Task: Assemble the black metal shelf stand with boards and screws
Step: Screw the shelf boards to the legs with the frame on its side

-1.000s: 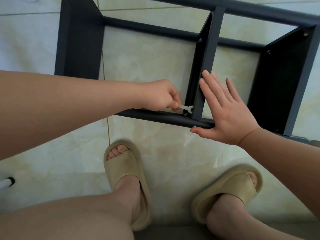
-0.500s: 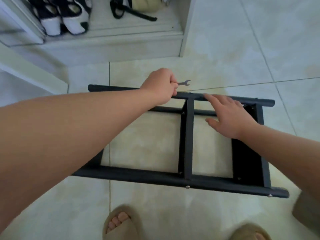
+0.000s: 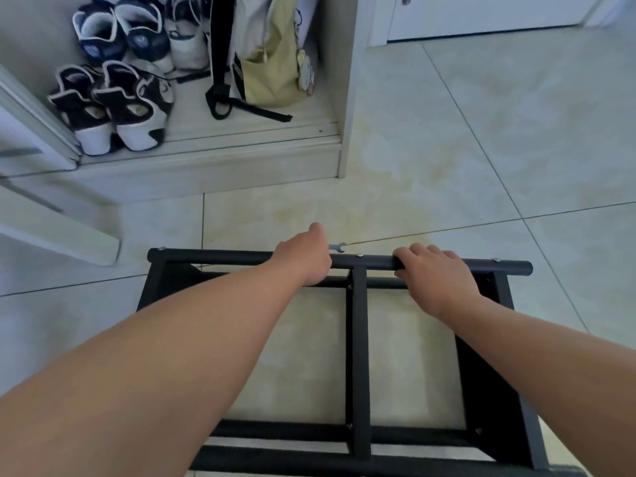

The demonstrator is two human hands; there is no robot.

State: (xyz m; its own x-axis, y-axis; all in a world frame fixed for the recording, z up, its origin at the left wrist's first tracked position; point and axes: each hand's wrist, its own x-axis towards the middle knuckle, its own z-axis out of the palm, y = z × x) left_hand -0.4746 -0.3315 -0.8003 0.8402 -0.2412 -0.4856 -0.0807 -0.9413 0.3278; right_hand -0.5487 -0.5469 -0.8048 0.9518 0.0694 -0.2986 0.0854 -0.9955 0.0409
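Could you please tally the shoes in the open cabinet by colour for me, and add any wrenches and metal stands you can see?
Navy-and-white shoes: 2
Black-and-white shoes: 2
White shoe: 1
Wrench: 1
Black metal stand: 1
Total: 7

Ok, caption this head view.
Left hand, holding a small silver wrench, and right hand grip the black metal shelf frame.
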